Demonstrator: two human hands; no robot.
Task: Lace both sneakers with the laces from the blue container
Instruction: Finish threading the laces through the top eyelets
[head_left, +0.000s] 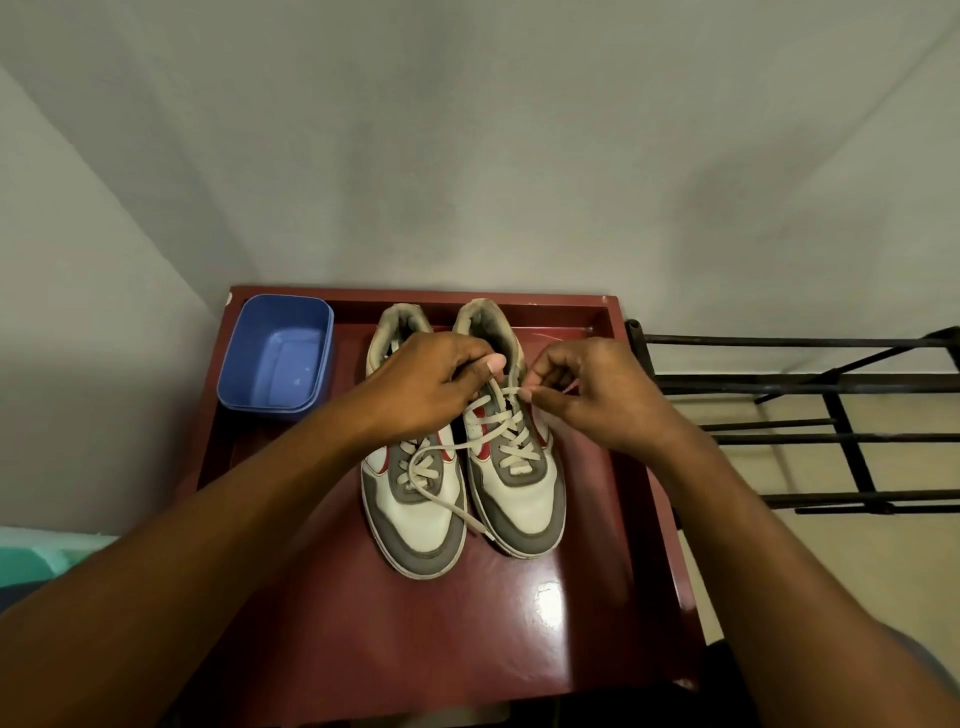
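The work is on the right-hand sneaker (519, 499), which stands toe toward the person on the dark red table (467, 649), side by side with the left-hand sneaker (415, 504) and touching it or nearly so. Its pale lace (511, 436) already crosses back and forth up most of the eyelets, so I'd judge this the last stretch of lacing on that shoe. The left hand (431, 384) hangs over the shoe's collar with fingers curled, gripping one strand near the top; the right hand (587, 395) pinches the other strand between thumb and forefinger just beside the upper eyelets. What comes next probably calls for feeding a tip through a small top hole, then drawing both sides even. The left-hand sneaker looks laced lower down, with one loose end (467, 514) trailing over toward its neighbour's toe; its upper part is hidden under the left hand, so I cannot tell if it is finished. The blue container (280, 364) sits at the table's far left corner, with no laces in it, just a few pale specks on the bottom.
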